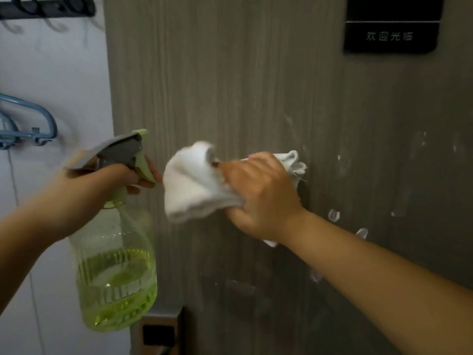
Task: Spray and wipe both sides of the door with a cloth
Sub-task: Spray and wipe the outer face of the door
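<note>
A grey wood-grain door fills most of the view. My right hand grips a bunched white cloth and holds it against the door at mid height. My left hand grips the neck of a green spray bottle with a grey and green trigger head, fingers on the trigger, nozzle pointing toward the door's left edge. The bottle holds yellow-green liquid in its lower half. Pale smears and wet streaks mark the door to the right of the cloth.
A black sign with white characters is fixed to the door at upper right. On the white wall at left hang a black hook rail and blue hangers. A metal lock plate sits on the door's lower left edge.
</note>
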The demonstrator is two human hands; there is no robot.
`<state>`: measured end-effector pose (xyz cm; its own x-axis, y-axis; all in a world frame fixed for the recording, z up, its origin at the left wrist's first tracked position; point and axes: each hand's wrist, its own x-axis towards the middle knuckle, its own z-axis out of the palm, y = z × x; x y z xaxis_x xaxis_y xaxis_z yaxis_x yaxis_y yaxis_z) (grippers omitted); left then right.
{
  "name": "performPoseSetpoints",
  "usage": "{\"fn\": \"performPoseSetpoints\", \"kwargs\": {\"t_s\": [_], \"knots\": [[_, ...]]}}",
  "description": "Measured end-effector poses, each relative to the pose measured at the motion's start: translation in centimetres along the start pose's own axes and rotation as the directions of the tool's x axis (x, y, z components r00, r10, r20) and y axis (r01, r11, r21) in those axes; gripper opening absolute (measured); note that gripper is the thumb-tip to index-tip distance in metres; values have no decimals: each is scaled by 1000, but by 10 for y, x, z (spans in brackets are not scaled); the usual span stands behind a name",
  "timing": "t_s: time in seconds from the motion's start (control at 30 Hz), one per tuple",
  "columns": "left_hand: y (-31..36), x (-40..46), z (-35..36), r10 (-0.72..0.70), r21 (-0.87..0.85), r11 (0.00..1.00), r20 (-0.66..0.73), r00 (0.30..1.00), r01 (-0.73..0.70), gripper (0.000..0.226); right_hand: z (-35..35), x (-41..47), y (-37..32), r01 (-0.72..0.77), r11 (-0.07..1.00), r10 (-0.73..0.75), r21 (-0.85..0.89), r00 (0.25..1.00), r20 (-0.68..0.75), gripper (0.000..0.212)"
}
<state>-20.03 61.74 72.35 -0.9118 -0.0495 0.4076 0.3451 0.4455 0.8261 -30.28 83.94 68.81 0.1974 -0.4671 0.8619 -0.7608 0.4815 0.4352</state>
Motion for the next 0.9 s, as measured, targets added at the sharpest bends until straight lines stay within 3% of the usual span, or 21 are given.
{"fn": "performPoseSetpoints", "kwargs": {"t_s": [0.07, 0.13, 0.23, 0.27, 0.3, 0.33, 0.37, 0.43, 0.47, 0.53, 0.6, 0.7, 0.8, 0.9], "knots": [[-5, 13, 9, -38, 2, 999, 6, 999, 38, 27, -20, 9, 4, -146, 986, 155, 81, 982, -111, 30], [4, 21, 25, -91, 5, 996, 21, 996, 91, 29, -41, 15, 14, -321, 932, 350, 166, 917, -191, 37], [-25, 35, 20, -108, -18, 994, 46, 993, 109, 29, -69, 18, 35, -485, 839, 535, 246, 818, -212, 41], [-77, 78, -1, -114, 101, 989, 9, 993, 112, 36, -78, 16, 44, -508, 828, 555, 236, 802, -221, 40], [-125, 111, -17, -69, 188, 980, 34, 997, 61, 60, -88, 14, 53, -530, 819, 572, 221, 787, -231, 38], [-120, 91, -10, -71, 303, 952, 71, 995, 47, 76, -97, 11, 61, -548, 810, 586, 210, 773, -243, 37], [-111, 76, 0, -46, 261, 965, 146, 988, 6, 83, -106, 6, 68, -558, 804, 594, 203, 763, -256, 35], [-72, 50, 44, 73, 260, 960, 119, 990, -102, 63, -122, -5, 80, -580, 796, 606, 175, 753, -257, 34], [-10, 12, 78, 142, 291, 943, 81, 987, -159, 62, -129, -10, 85, -597, 786, 618, 160, 747, -247, 34], [23, -4, 104, 181, 220, 955, 104, 978, -200, 71, -139, -21, 94, -624, 764, 644, 161, 727, -238, 34], [23, 1, 111, 244, 172, 949, 124, 962, -263, 66, -146, -29, 102, -645, 742, 669, 181, 702, -244, 33], [15, 11, 117, 232, 204, 948, 76, 970, -243, 36, -151, -36, 112, -667, 722, 691, 182, 682, -242, 31], [16, 9, 118, 293, 181, 934, 112, 950, -309, 41, -152, -37, 116, -660, 733, 679, 165, 693, -244, 31], [19, 9, 115, 336, 122, 929, 120, 934, -350, 39, -147, -27, 113, -602, 796, 593, 58, 758, -274, 31]]}}
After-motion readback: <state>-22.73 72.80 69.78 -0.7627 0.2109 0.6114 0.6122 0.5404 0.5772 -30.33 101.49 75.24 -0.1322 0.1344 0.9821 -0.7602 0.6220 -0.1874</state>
